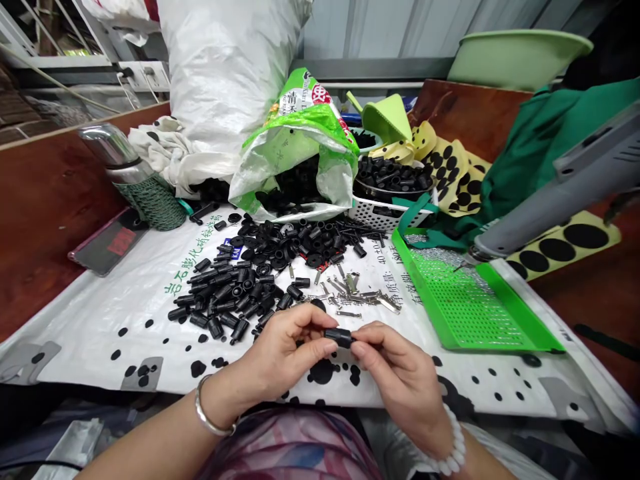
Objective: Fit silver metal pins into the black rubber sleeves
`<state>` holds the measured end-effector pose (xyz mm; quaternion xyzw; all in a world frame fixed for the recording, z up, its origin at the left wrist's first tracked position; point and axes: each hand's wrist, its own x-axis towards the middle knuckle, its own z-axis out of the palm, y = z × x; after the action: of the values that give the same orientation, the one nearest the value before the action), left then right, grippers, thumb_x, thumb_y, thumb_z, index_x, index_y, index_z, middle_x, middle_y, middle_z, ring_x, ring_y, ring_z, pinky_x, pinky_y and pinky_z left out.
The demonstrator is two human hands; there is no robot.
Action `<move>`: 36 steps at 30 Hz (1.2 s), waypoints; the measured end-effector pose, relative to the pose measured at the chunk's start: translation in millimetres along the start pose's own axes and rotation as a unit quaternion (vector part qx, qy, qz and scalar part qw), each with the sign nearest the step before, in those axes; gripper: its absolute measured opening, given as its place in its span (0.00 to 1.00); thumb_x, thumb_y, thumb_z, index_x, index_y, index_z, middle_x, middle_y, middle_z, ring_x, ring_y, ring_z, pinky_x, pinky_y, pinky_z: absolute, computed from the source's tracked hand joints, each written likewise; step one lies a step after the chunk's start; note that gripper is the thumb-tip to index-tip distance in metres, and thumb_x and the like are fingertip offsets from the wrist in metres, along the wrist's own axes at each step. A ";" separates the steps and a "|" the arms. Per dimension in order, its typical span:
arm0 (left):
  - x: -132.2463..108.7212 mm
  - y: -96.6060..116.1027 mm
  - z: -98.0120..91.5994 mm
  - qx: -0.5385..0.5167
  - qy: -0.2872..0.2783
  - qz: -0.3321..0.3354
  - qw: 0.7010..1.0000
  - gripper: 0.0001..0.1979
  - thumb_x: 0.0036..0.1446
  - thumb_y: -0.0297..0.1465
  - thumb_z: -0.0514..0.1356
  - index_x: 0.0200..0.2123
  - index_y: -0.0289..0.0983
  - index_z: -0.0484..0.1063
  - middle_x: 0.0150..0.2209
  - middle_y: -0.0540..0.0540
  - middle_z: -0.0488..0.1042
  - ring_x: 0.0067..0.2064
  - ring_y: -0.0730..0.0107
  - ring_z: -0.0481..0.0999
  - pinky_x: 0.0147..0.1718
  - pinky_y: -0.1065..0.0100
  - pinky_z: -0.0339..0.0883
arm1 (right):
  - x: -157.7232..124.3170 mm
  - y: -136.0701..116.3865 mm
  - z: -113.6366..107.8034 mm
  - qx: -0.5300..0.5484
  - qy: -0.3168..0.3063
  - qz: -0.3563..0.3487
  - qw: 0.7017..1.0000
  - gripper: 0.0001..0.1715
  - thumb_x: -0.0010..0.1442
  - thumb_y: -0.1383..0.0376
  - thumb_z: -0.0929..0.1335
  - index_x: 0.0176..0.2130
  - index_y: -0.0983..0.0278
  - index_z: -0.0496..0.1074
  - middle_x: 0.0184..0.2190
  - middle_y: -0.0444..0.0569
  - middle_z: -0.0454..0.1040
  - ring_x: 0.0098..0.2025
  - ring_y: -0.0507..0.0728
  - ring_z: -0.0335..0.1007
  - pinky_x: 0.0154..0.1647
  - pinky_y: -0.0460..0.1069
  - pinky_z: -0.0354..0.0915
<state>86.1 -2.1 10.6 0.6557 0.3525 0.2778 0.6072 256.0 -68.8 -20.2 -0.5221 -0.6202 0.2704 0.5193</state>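
Note:
My left hand (pixel 295 343) and my right hand (pixel 395 370) meet over the near part of the table, both closed on one small black plastic cylinder (pixel 339 337). The left thumb and fingers pinch its wider body, while the right fingertips hold its other end. Just beyond the left hand spreads a pile of similar black cylinders (pixel 215 293). Farther back lie black round caps (pixel 300 243), mixed with other black parts. Small metal strips (pixel 357 293) are scattered beyond my hands.
A green tray (pixel 450 320) with tiny silvery pieces stands at the right, under a grey electric screwdriver (pixel 565 187). Behind the pile, an opened green-and-white bag (pixel 300 143) spills black parts beside a white basket (pixel 385 213). At left are a flask (pixel 135 177) and a phone (pixel 107 243).

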 end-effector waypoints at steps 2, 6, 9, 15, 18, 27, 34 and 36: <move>-0.8 -1.5 0.0 0.030 -0.003 0.011 0.999 0.10 0.51 0.32 0.60 0.37 0.34 0.68 0.26 0.49 0.68 0.26 0.75 0.68 0.25 0.73 0.64 | -0.8 1.2 1.4 0.005 -0.005 0.008 1.000 0.03 0.59 0.69 0.64 0.33 0.62 0.68 0.28 0.44 0.68 0.29 0.51 0.66 0.29 0.46 0.64; -2.8 -6.8 4.7 0.043 -0.029 -0.002 0.999 0.08 0.52 0.32 0.59 0.34 0.33 0.66 0.22 0.52 0.66 0.23 0.77 0.66 0.23 0.74 0.62 | 2.5 -3.5 5.8 0.000 0.008 -0.019 1.000 0.04 0.59 0.70 0.63 0.33 0.63 0.67 0.27 0.45 0.68 0.29 0.51 0.66 0.29 0.46 0.63; -5.3 -10.5 9.9 0.071 -0.033 0.029 0.996 0.04 0.52 0.28 0.58 0.31 0.33 0.66 0.24 0.52 0.67 0.26 0.78 0.65 0.24 0.76 0.61 | 8.7 -12.6 8.5 -0.019 -0.010 -0.050 0.998 0.05 0.58 0.71 0.63 0.31 0.64 0.67 0.25 0.44 0.68 0.28 0.51 0.66 0.28 0.46 0.63; -5.9 -9.6 3.4 0.140 -0.006 0.079 0.987 0.06 0.53 0.30 0.58 0.35 0.34 0.68 0.27 0.50 0.69 0.28 0.76 0.67 0.27 0.74 0.63 | 18.0 -16.3 5.5 -0.040 -0.028 -0.076 0.996 0.06 0.58 0.71 0.64 0.37 0.64 0.69 0.28 0.45 0.71 0.30 0.51 0.68 0.31 0.45 0.65; -4.3 -9.6 -6.5 0.201 0.017 0.108 0.973 0.07 0.54 0.31 0.58 0.36 0.34 0.67 0.28 0.50 0.70 0.28 0.76 0.69 0.28 0.74 0.64 | 20.1 -12.4 4.0 -0.038 -0.030 -0.064 0.997 0.13 0.58 0.70 0.65 0.44 0.64 0.68 0.28 0.45 0.71 0.30 0.51 0.68 0.30 0.45 0.66; -2.2 -14.2 -33.7 0.539 0.084 0.114 0.830 0.08 0.57 0.31 0.53 0.39 0.35 0.68 0.34 0.45 0.72 0.35 0.66 0.72 0.34 0.65 0.65 | 42.4 6.1 -18.2 -0.143 0.017 -0.046 0.989 0.11 0.58 0.65 0.65 0.42 0.63 0.71 0.35 0.49 0.75 0.36 0.54 0.71 0.36 0.47 0.67; 1.1 -13.4 -33.5 0.642 0.068 0.065 0.761 0.09 0.58 0.32 0.51 0.37 0.36 0.69 0.33 0.45 0.71 0.33 0.63 0.73 0.32 0.64 0.66 | 83.3 26.2 -56.0 -0.422 -0.051 0.052 0.904 0.13 0.60 0.61 0.63 0.40 0.64 0.71 0.36 0.48 0.75 0.36 0.54 0.71 0.36 0.48 0.65; 3.3 -12.4 -32.1 0.645 0.063 0.061 0.760 0.09 0.58 0.32 0.51 0.37 0.36 0.69 0.33 0.45 0.71 0.33 0.63 0.73 0.31 0.64 0.67 | 99.9 27.4 -59.7 -0.523 -0.074 0.078 0.846 0.14 0.61 0.61 0.61 0.41 0.64 0.71 0.38 0.49 0.74 0.37 0.55 0.71 0.36 0.48 0.64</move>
<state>61.1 20.0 1.5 0.8934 0.4451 0.0618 -0.0004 329.8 20.0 10.7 -0.7415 -0.6634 -0.0164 0.0991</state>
